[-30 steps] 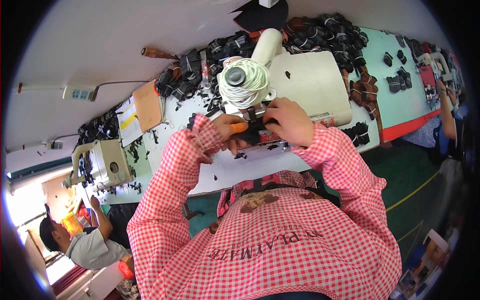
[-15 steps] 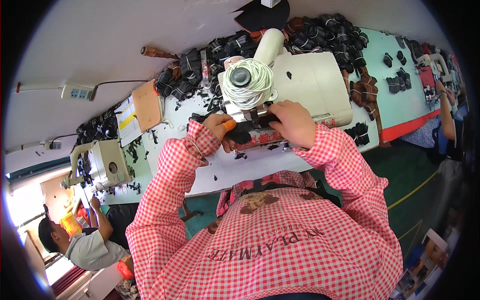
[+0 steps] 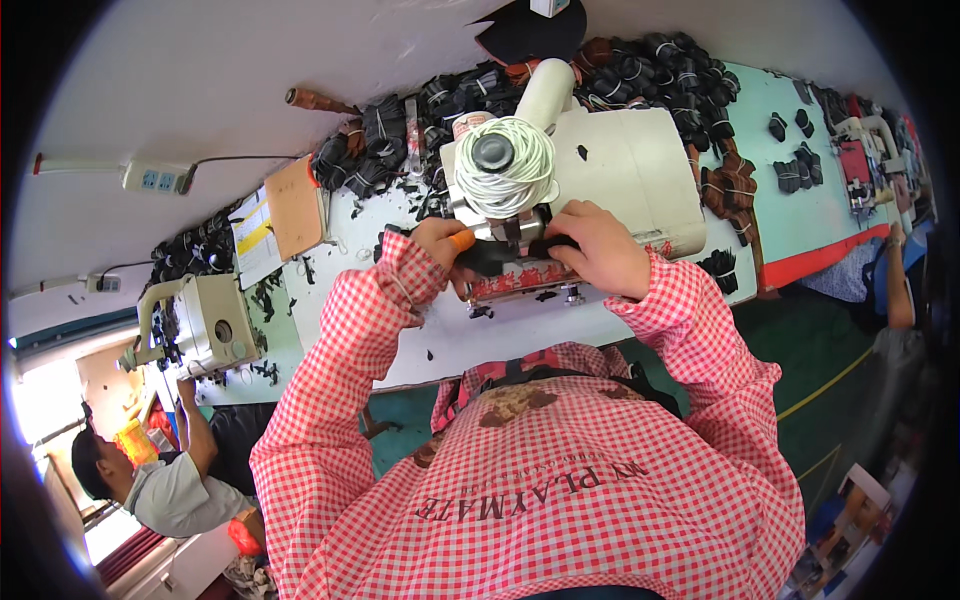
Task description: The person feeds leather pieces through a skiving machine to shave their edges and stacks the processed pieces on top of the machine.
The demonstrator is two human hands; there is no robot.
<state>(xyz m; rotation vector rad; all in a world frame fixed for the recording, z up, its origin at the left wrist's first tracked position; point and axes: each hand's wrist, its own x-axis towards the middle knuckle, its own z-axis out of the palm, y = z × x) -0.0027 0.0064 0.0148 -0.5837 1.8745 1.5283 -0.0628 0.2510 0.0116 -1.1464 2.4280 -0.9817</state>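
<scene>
A cream-coloured machine (image 3: 635, 165), topped by a coil of white cord (image 3: 525, 180), stands before me on the bench. At its working end my left hand (image 3: 437, 246), an orange band on one finger, is closed on a dark strip (image 3: 486, 258) just below the coil. On the other side of the metal head, my right hand (image 3: 600, 252) pinches a black piece (image 3: 552, 246) between thumb and fingers. Whether both dark parts belong to one strip is hidden by the metal head (image 3: 518, 228). A red-marked front bar (image 3: 520, 278) lies under the hands.
Tied black bundles (image 3: 620, 75) and brown bundles (image 3: 730, 185) heap behind the machine. Left are a clipboard (image 3: 294, 212), black scraps (image 3: 270, 300) and a second machine (image 3: 215, 325), where a co-worker (image 3: 170, 480) sits. Another person's arm (image 3: 898, 280) shows at far right.
My right hand has shifted slightly right and down, and its black piece shows more plainly. My left hand has moved a little up and right, still on the dark strip.
</scene>
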